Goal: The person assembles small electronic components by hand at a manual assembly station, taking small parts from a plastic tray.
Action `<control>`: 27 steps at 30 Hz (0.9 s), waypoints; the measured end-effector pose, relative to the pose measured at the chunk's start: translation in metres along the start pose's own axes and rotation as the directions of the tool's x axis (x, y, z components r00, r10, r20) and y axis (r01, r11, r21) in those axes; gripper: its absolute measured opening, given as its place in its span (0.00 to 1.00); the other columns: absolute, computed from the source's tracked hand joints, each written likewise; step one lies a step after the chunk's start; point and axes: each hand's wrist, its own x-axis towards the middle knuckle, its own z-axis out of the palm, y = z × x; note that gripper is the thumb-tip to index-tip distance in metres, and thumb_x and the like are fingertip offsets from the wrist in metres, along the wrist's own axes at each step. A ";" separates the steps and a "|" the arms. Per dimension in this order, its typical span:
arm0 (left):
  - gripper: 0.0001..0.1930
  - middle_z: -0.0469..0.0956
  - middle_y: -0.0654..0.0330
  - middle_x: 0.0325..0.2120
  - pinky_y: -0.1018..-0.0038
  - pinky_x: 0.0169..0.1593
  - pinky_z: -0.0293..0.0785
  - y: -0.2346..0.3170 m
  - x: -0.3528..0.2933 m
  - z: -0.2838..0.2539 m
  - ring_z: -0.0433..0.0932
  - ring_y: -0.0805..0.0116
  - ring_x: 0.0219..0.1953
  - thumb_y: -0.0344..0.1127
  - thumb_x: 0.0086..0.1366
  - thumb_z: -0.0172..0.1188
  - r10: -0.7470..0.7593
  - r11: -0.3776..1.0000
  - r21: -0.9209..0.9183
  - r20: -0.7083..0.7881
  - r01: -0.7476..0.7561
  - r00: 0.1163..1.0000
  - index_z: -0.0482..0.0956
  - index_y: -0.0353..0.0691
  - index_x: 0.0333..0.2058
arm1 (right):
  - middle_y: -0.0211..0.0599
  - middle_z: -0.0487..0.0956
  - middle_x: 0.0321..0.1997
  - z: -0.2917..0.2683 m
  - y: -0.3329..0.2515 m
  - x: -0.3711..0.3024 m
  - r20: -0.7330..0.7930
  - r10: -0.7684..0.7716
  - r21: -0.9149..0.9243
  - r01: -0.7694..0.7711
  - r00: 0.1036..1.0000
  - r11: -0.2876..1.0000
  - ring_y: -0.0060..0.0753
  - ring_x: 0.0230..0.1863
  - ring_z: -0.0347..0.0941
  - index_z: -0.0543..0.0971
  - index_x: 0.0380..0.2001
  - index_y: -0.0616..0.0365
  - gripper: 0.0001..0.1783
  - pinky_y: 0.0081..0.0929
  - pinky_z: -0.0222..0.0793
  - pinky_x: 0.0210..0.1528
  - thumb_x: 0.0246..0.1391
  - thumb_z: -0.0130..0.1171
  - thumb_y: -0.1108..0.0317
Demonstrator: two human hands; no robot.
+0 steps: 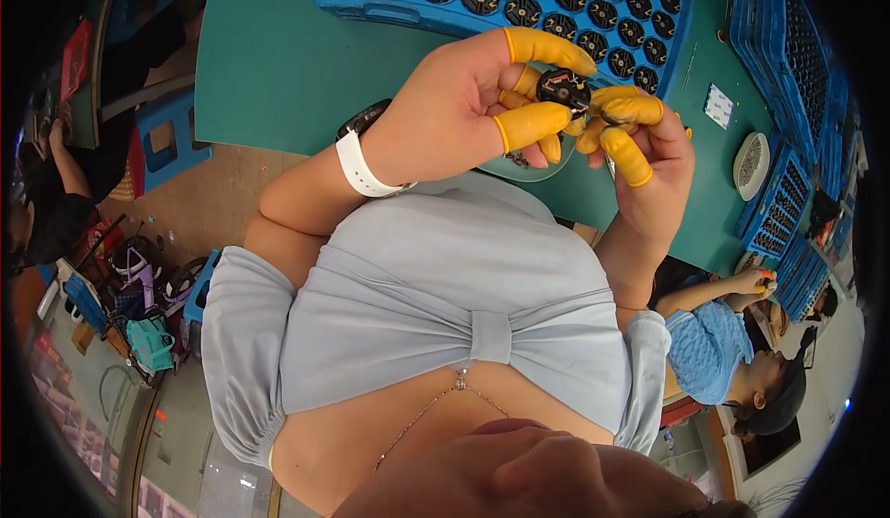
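My left hand (464, 94), with yellow finger cots on its fingers and thumb, grips a small round black part (562, 89) with metal contacts on its face. It is held up over the near edge of the green table. Just right of the part, the yellow-covered fingers of my right hand (649, 133) are pinched together. Whatever lies between those fingertips is too small and hidden to name. Beneath my hands, partly covered by them, is a shallow clear dish (553, 168) with small bits in it.
A blue tray (371, 8) filled with rows of similar round black parts lies beyond my hands on the green table (278, 73). To the right are a white bowl of tiny pieces (750, 166), a small white packet (718, 107) and stacked blue trays (774, 55). Another person (714, 351) works at right.
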 end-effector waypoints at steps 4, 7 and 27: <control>0.22 0.77 0.55 0.39 0.79 0.33 0.78 0.001 0.002 -0.006 0.78 0.71 0.36 0.21 0.60 0.55 0.009 1.000 -0.001 0.021 -0.009 1.000 0.65 0.35 0.53 | 0.33 0.74 0.39 -0.009 0.018 -0.001 0.030 0.017 -0.418 -0.003 0.999 0.908 0.23 0.31 0.74 0.75 0.38 0.63 0.13 0.16 0.67 0.30 0.47 0.61 0.78; 0.23 0.77 0.54 0.39 0.79 0.34 0.78 0.001 0.005 -0.012 0.79 0.70 0.36 0.21 0.59 0.55 0.012 1.000 -0.027 0.010 -0.012 1.000 0.64 0.36 0.54 | 0.36 0.72 0.32 0.000 0.028 0.002 0.187 0.015 -0.857 0.156 0.982 0.491 0.31 0.26 0.72 0.74 0.33 0.62 0.13 0.22 0.67 0.27 0.42 0.65 0.73; 0.20 0.79 0.52 0.25 0.69 0.30 0.73 0.077 0.126 -0.148 0.76 0.60 0.23 0.39 0.48 0.68 0.565 0.115 0.990 -0.132 0.080 0.814 0.80 0.36 0.40 | 0.41 0.73 0.33 0.009 0.057 -0.003 0.235 0.061 -0.948 0.215 0.970 0.235 0.49 0.30 0.73 0.74 0.30 0.58 0.08 0.39 0.70 0.30 0.43 0.60 0.72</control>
